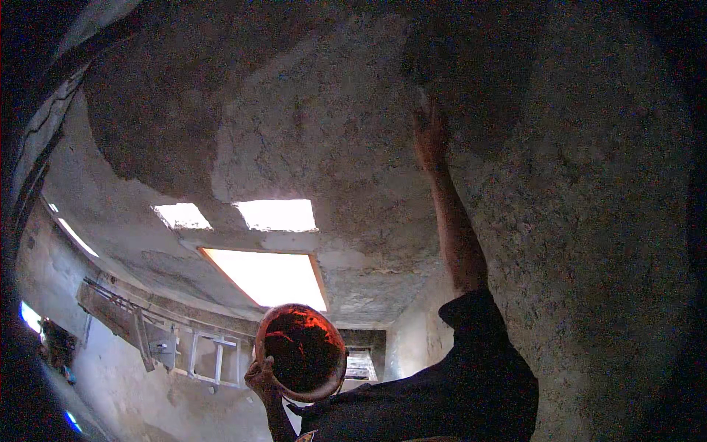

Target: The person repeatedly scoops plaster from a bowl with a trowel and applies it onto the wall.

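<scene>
My left hand (261, 374) grips the rim of a round red-orange tub (333, 368) at the lower middle, with the thumb over the edge. The tub is tilted so that its inside shows; dark smears coat it, and light glows red through its upper part. Above and to the right, my right arm, in a short dark sleeve, reaches far up. My right hand (432, 136) is at the rough grey plastered surface (331, 96), fingers stretched upward beside a darker patch. Dim light blurs its fingertips, and I see no tool clearly in it.
Two small bright openings (276, 215) and a larger framed bright opening (269, 276) lie left of my right arm. A ladder-like frame (213, 357) and a plank (114, 313) are at the lower left. A rough wall (589, 258) rises close on the right.
</scene>
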Motion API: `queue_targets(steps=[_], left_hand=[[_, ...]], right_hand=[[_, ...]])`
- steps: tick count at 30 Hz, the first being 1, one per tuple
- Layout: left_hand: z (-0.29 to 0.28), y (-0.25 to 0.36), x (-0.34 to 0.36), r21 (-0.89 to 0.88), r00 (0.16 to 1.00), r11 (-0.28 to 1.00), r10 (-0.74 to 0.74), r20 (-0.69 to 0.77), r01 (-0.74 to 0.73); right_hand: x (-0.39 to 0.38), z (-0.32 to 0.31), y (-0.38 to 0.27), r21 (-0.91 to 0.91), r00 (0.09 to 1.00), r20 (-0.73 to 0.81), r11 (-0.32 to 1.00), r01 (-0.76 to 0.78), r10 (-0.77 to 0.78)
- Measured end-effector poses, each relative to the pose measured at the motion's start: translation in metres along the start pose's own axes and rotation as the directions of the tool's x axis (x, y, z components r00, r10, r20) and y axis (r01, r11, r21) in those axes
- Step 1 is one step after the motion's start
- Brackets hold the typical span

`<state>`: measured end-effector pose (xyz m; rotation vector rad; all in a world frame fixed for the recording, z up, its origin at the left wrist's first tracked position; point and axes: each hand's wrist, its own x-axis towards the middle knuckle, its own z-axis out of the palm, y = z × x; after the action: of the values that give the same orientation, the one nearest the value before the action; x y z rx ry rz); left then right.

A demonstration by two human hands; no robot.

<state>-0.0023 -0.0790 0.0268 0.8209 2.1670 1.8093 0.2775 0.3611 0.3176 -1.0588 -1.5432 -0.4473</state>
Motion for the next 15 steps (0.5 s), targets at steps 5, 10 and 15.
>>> queue_targets(steps=[5, 10, 15], left_hand=[[0.001, 0.021, 0.001, -0.15, 0.974, 0.963, -0.222, 0.04, 0.226], [0.003, 0.006, -0.001, -0.133, 0.994, 0.985, -0.108, -0.007, 0.107], [0.003, 0.006, 0.004, -0.145, 0.976, 0.966, -0.218, -0.005, 0.215]], right_hand=[[0.015, 0.021, 0.021, 0.001, 0.997, -0.069, 1.0, -0.024, 0.024], [-0.012, 0.032, 0.023, 0.111, 1.0, 0.008, 0.994, 0.009, -0.01], [-0.078, 0.029, 0.041, 0.206, 0.992, 0.127, 0.977, -0.046, 0.019]])
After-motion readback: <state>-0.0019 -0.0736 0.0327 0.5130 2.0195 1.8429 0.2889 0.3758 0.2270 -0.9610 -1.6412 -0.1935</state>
